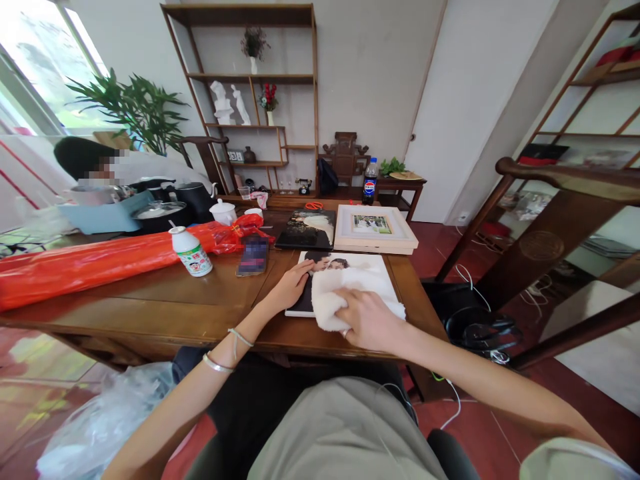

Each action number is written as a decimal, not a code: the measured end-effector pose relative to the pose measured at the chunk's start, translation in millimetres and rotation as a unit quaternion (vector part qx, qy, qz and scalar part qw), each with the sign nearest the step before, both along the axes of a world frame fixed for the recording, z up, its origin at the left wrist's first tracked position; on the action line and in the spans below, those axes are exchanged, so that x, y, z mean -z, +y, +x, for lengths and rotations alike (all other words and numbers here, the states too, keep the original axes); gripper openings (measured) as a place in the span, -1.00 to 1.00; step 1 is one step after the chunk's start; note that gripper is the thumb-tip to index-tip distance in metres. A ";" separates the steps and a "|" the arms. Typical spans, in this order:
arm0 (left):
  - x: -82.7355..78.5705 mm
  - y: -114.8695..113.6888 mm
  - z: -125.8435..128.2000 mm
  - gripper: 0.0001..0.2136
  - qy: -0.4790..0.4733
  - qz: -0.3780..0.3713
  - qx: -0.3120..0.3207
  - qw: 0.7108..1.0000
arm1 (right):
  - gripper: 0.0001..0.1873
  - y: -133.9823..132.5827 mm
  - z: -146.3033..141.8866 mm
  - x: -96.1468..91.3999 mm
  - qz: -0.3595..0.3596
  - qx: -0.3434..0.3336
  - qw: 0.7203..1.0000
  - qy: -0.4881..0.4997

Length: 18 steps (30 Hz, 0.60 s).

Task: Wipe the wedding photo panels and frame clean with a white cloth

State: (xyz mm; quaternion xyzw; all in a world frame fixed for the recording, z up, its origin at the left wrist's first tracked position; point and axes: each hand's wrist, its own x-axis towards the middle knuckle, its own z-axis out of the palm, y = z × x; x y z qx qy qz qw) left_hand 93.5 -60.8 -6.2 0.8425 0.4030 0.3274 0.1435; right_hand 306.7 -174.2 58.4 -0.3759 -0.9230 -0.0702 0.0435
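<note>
A photo panel (301, 306) with a black-and-white picture of two people lies flat near the front edge of the wooden table. My left hand (291, 285) rests on its left side with fingers stretched out. In my right hand (367, 319) is a fluffy white cloth (327, 300), closed under the fingers and pressed on the panel. The cloth covers much of the picture. Just behind lie a dark photo panel (295, 230) and a pale framed photo (373, 225). A phone (253, 257) is left of my left hand.
A white bottle (191, 252) and a long red plastic-wrapped bundle (110, 263) occupy the table's left side. A white lidded cup (223, 212) and a cola bottle (370, 181) stand farther back. Another person (145, 167) leans at far left. A wooden chair (545, 233) stands right.
</note>
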 end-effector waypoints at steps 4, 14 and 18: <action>-0.1 0.0 0.1 -0.62 -0.001 0.001 0.003 1.000 | -0.71 34.3 6.4 -5.1 0.020 0.069 0.997 -0.015; 2.7 1.7 -0.2 -0.61 -0.002 0.002 -0.001 1.000 | -0.72 59.7 -7.7 -3.6 0.041 0.121 0.991 -0.049; 3.3 2.0 -1.6 -0.62 -0.013 0.002 0.008 1.000 | -0.78 14.9 -26.9 5.8 0.045 0.027 0.998 -0.045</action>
